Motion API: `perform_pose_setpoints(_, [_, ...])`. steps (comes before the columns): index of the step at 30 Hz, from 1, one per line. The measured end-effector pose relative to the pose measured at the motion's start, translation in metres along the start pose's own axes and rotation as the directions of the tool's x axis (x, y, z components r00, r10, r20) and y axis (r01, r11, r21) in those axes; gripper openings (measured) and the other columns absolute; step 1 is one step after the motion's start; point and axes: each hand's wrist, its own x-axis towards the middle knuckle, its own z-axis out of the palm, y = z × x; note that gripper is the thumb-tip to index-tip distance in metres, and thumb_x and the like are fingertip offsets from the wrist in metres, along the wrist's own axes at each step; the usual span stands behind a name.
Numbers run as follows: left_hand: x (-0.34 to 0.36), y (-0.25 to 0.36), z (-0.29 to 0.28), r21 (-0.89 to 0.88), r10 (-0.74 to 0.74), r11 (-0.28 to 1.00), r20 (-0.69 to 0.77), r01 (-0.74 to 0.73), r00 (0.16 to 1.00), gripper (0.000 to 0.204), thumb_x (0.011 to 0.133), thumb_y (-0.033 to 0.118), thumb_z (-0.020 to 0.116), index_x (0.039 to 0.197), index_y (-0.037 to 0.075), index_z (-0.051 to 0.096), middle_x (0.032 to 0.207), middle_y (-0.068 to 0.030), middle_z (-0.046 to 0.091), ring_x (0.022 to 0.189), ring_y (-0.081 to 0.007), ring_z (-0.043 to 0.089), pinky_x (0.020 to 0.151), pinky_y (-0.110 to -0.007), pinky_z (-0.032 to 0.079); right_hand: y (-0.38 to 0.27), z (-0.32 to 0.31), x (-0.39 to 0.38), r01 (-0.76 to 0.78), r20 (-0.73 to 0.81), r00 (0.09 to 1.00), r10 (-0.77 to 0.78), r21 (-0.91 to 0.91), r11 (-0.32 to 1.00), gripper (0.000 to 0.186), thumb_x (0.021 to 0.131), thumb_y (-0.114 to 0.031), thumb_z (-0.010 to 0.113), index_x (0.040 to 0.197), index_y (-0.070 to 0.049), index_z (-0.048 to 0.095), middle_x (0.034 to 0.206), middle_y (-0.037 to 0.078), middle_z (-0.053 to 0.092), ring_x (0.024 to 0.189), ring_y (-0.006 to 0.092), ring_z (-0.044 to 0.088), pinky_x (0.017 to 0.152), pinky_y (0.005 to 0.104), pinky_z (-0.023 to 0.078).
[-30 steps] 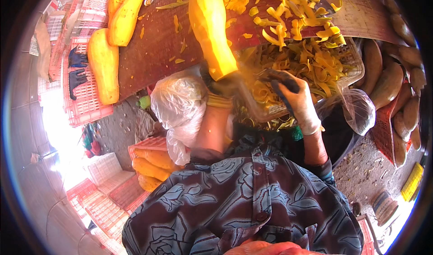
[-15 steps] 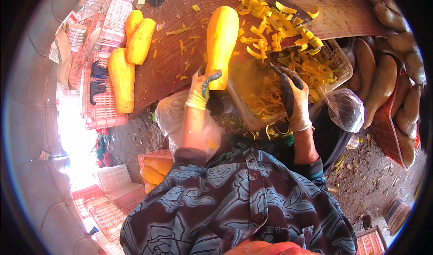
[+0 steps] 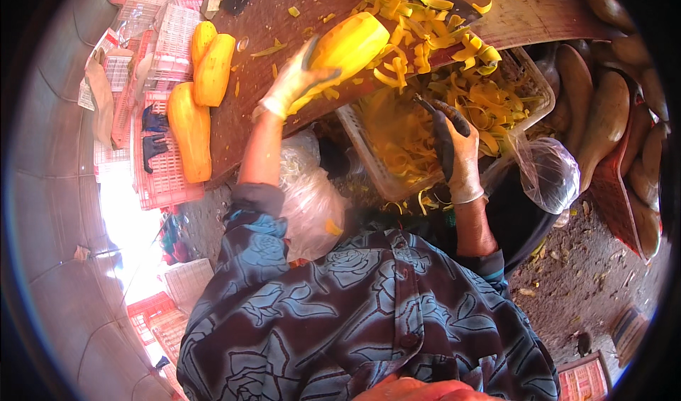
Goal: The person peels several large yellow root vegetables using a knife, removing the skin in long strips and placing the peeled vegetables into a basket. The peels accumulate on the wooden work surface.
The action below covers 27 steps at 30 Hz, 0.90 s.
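My left hand (image 3: 294, 81), in a thin glove, grips a peeled yellow papaya (image 3: 347, 46) lying on the brown wooden board (image 3: 255, 117). My right hand (image 3: 457, 156), also gloved, is shut on a dark-handled peeler (image 3: 440, 121) over a clear crate (image 3: 369, 152) full of yellow peel strips. A heap of peel strips (image 3: 433, 28) lies on the board beside the papaya.
Three peeled papayas (image 3: 195, 96) lie at the board's left end, over pink plastic crates (image 3: 159, 181). Unpeeled brownish-green papayas (image 3: 603, 117) are stacked at the right. Clear plastic bags (image 3: 553, 174) hang by the crate. Bare dirt ground lies at the lower right.
My left hand has pushed the peeled papaya away from me along the board and turned it slantwise. My right hand stays over the crate with the peeler.
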Motion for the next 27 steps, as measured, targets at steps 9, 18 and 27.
perform_pose_setpoints(9, [0.04, 0.056, 0.058, 0.216, -0.14, 0.947, -0.387, 0.237, 0.911, 0.062, 0.095, 0.065, 0.06, 0.118, 0.01, 0.078, 0.111, -0.0164, 0.078, 0.109, -0.0362, 0.073, 0.095, -0.043, 0.056, -0.009, 0.023, 0.029, 0.128, 0.034, 0.991, -0.126, -0.068, 0.989, 0.03, 0.103, -0.019, 0.068, 0.125, 0.0, 0.072, 0.091, -0.005, 0.064, 0.074, 0.0029, 0.052, 0.065, 0.0197, 0.041])
perform_pose_setpoints(18, [0.043, 0.021, 0.044, 0.243, 0.273, 0.947, -0.275, -0.208, 0.922, 0.054, 0.092, 0.055, 0.073, 0.119, 0.008, 0.078, 0.117, -0.0144, 0.078, 0.108, -0.0325, 0.075, 0.096, -0.039, 0.058, 0.021, 0.031, 0.046, 0.167, 0.067, 0.985, -0.156, -0.22, 0.961, 0.028, 0.101, -0.012, 0.066, 0.124, 0.003, 0.071, 0.105, 0.007, 0.077, 0.095, 0.0099, 0.066, 0.087, 0.027, 0.053])
perform_pose_setpoints(27, [0.078, 0.028, 0.022, 0.296, 0.509, 0.814, 0.053, -0.5, 0.859, 0.042, 0.098, 0.044, 0.068, 0.124, 0.012, 0.076, 0.121, -0.0124, 0.076, 0.114, -0.0331, 0.071, 0.102, -0.041, 0.054, 0.024, 0.03, 0.044, 0.471, 0.178, 0.882, -0.436, -0.37, 0.801, 0.027, 0.095, -0.01, 0.07, 0.12, -0.005, 0.073, 0.106, 0.017, 0.077, 0.094, 0.0229, 0.075, 0.083, 0.0328, 0.057])
